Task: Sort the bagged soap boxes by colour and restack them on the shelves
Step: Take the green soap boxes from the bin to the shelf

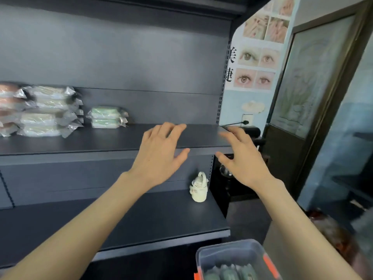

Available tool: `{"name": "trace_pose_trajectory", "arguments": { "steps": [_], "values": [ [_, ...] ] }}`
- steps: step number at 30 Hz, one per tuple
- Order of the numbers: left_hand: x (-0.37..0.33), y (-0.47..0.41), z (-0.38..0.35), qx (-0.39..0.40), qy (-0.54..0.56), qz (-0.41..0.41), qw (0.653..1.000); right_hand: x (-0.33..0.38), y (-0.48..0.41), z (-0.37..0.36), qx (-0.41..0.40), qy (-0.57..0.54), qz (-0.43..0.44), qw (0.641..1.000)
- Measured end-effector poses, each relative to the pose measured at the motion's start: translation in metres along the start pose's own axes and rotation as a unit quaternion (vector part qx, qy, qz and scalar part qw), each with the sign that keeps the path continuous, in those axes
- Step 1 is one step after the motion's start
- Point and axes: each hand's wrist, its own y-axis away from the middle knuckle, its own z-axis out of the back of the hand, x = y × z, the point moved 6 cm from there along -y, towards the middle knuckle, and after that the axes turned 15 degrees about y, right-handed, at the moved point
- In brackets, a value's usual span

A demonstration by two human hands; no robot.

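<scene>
Here both hands are empty. The left hand (159, 152) and the right hand (242, 158) hover palms down, fingers spread and relaxed, in front of the bare right end of the upper shelf (121, 140), touching nothing that I can make out.

The bagged soap boxes sit towards the left of that shelf in three piles. A pinkish stack (8, 108) is cut off by the frame edge, a tall pale stack (48, 112) stands just beside it, and a short green stack (107, 117) of two sits a little apart. More green packs (228, 272) lie in the clear plastic bin (238, 249) at the lower right, below the hands.

The step in hand looks like reaching into the bin for the next pack. To do it well, I would lower the hands straight to the bin and take one pack by its long sides, since the crinkled foil ends would likely slip. Check its colour before lifting. A green one belongs flat and square on the green stack, edges lined up so the pile does not lean. Keep the arms clear of the small white lidded pot (199, 187) on the lower shelf (141, 219).
</scene>
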Motion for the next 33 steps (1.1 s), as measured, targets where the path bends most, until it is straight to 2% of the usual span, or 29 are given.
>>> {"name": "trace_pose_trajectory", "arguments": {
  "steps": [10, 13, 19, 23, 27, 33],
  "values": [
    [-0.104, 0.052, -0.111, 0.081, 0.058, 0.006, 0.995, -0.122, 0.133, -0.006, 0.076, 0.004, -0.086, 0.993],
    [-0.133, 0.067, -0.158, 0.100, 0.066, 0.034, 0.992, -0.164, 0.159, -0.022, 0.091, -0.014, -0.080, 0.993],
    [-0.168, 0.110, -0.260, 0.144, 0.074, 0.136, 0.977, -0.237, 0.208, -0.089, 0.179, -0.024, -0.040, 0.983],
    [-0.167, 0.135, -0.321, 0.191, 0.079, 0.197, 0.958, -0.269, 0.227, -0.142, 0.236, -0.055, -0.037, 0.970],
    [-0.144, 0.154, -0.381, 0.203, 0.090, 0.254, 0.941, -0.290, 0.239, -0.206, 0.289, -0.081, -0.046, 0.953],
    [-0.080, 0.199, -0.491, 0.265, 0.108, 0.383, 0.878, -0.315, 0.254, -0.318, 0.362, -0.105, -0.072, 0.923]
  ]
}}
